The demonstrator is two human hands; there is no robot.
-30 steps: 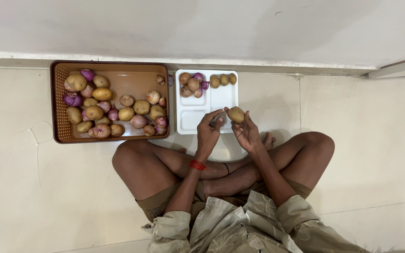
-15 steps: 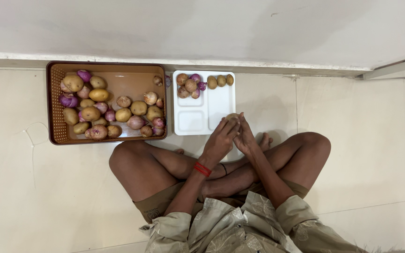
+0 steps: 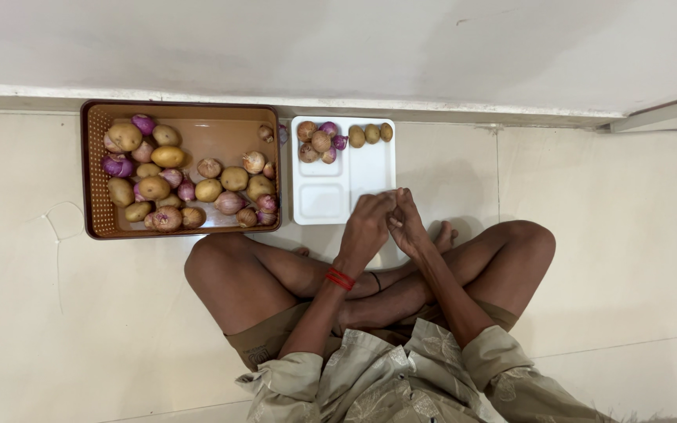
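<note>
I sit cross-legged on the floor. My left hand (image 3: 366, 225), with a red thread at its wrist, and my right hand (image 3: 409, 223) are pressed together over the near right corner of a white compartment tray (image 3: 370, 176). Their fingers are closed around a potato, which is hidden between them. The tray holds a few onions (image 3: 319, 142) in its far left compartment and three small potatoes (image 3: 371, 133) in its far right one. Left of it stands a brown basket tray (image 3: 95, 172) with several potatoes (image 3: 154, 186) and purple onions (image 3: 117, 166).
A white wall base (image 3: 338, 106) runs just behind both trays. My bare knees (image 3: 213, 270) and crossed feet (image 3: 444, 233) lie right below the hands. Pale floor tiles (image 3: 33, 313) spread to the left and right.
A second ago both hands held a potato up in plain sight above the white tray. They have since lowered slightly and closed together, and the potato no longer shows.
</note>
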